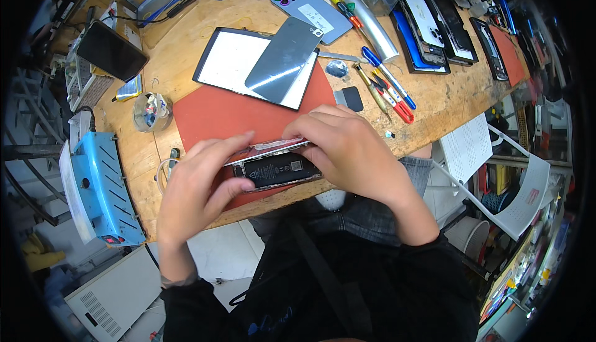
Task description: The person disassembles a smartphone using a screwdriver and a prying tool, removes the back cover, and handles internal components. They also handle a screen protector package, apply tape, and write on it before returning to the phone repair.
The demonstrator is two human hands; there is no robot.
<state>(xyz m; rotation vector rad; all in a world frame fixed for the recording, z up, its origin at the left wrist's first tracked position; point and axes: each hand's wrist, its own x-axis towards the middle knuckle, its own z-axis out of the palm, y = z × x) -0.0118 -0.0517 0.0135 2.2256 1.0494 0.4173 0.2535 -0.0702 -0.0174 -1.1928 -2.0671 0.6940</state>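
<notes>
An opened smartphone (292,184) is held low over the near edge of the red mat (198,115), its black battery (273,169) showing. Along its far side a thin panel stands tilted up from the body. My left hand (202,177) grips the phone's left end, thumb on the near edge and fingers at the far side. At the right end my right hand (347,149) is closed on the panel and body; its fingertips are partly hidden. Beyond the phone, a dark glass panel (282,63) lies across a white-lined tray (226,63).
A jar of small bits (152,112) and a blue machine (112,187) stand left, near a black phone (112,50). Tweezers (394,101), pens (390,78) and a silver cylinder (371,27) lie right. Farther back are a blue-grey phone (335,24) and phone trays (423,63).
</notes>
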